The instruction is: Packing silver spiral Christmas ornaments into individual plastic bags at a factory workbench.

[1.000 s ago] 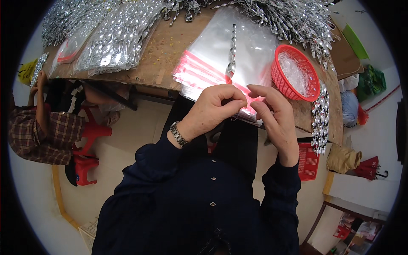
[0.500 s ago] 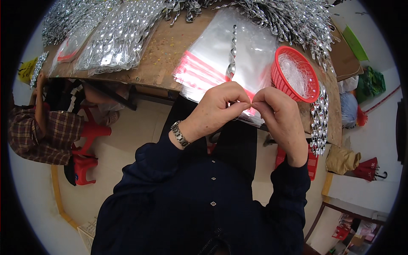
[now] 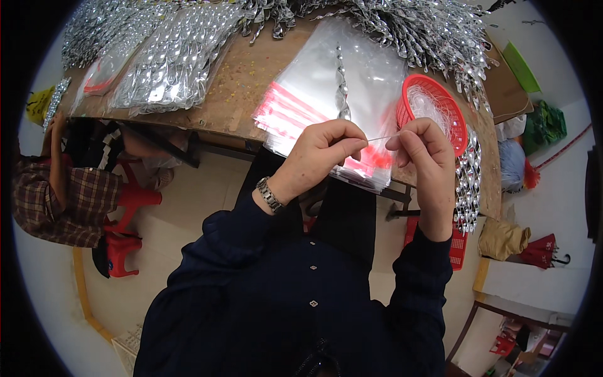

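A thin clear thread (image 3: 380, 137) stretches nearly level between my two hands. My left hand (image 3: 317, 154), with a metal watch at its wrist, pinches one end between thumb and finger. The other end is pinched by my right hand (image 3: 427, 157). Just beyond my left hand a silver twisted strip (image 3: 341, 81) points away over a stack of clear plastic bags (image 3: 370, 69) with red-pink edges. Its near end is hidden behind that hand, so whether the hand grips it too is unclear. My right hand partly covers a red basket (image 3: 407, 94) of clear threads (image 3: 428, 103).
Heaps of silver twisted strips (image 3: 421, 31) cover the far side of the wooden table (image 3: 232, 78). Bagged strips (image 3: 173, 63) lie at left, and more strips (image 3: 468, 188) hang over the right edge. Another person (image 3: 63, 195) in a plaid shirt sits at far left beside red stools (image 3: 125, 251).
My hands were together at the fingertips. The right hand has moved right and slightly up, drawing the thread out between them. The strip appears slightly lower in view.
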`<state>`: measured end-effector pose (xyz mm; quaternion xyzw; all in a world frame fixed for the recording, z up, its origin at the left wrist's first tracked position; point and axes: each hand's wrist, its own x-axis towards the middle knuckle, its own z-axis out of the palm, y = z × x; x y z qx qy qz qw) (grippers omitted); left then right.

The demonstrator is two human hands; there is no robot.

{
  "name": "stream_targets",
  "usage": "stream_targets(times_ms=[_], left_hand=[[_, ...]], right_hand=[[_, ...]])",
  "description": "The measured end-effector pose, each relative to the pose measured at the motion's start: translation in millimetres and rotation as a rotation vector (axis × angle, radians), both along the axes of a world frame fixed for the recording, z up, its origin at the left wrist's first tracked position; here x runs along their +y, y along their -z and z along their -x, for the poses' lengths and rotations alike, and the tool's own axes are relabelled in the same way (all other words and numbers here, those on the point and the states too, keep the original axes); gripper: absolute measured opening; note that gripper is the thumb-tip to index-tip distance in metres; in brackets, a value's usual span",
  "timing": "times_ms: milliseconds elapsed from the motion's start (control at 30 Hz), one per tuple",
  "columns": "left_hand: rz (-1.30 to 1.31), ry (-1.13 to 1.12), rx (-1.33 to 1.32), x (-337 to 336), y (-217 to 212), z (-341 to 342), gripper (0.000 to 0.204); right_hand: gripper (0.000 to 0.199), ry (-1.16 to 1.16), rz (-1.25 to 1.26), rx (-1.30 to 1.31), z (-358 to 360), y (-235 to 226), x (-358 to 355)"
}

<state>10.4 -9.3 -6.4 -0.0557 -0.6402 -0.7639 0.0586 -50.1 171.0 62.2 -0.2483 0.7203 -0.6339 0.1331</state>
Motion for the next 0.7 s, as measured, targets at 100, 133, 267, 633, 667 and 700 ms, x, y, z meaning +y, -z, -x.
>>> stream_targets(times_ms=[100, 133, 267, 633, 667, 700], left_hand=[[-0.018, -0.032, -0.006, -1.0, 0.6, 2.7, 0.010], [-0.035, -0.031, -0.016, -1.1, 0.7, 3.5, 0.010], [-0.068, -0.048, -0.038, 1.0, 7.7, 7.7, 0.009], [0.016, -0.094, -0.016, 4.0, 17.6, 7.5, 0.011], [0.016, -0.093, -0.017, 4.2, 17.1, 7.3, 0.011], [0.014, -0.087, -0.027, 3.9, 15.9, 6.5, 0.012]], right_hand=[[0.008, -0.034, 0.174, -0.136, 4.6, 17.5, 3.4], [0.008, -0.034, 0.173, -0.136, 4.9, 22.8, 3.4], [0.009, -0.087, 0.449, -0.283, 0.8, 43.6, 0.3], [0.004, 0.054, -0.078, 0.409, -13.8, 55.1, -10.1], [0.004, 0.053, -0.179, 0.596, -11.9, 54.3, -9.1], [0.005, 0.050, -0.279, 0.782, -10.9, 53.5, -8.8]])
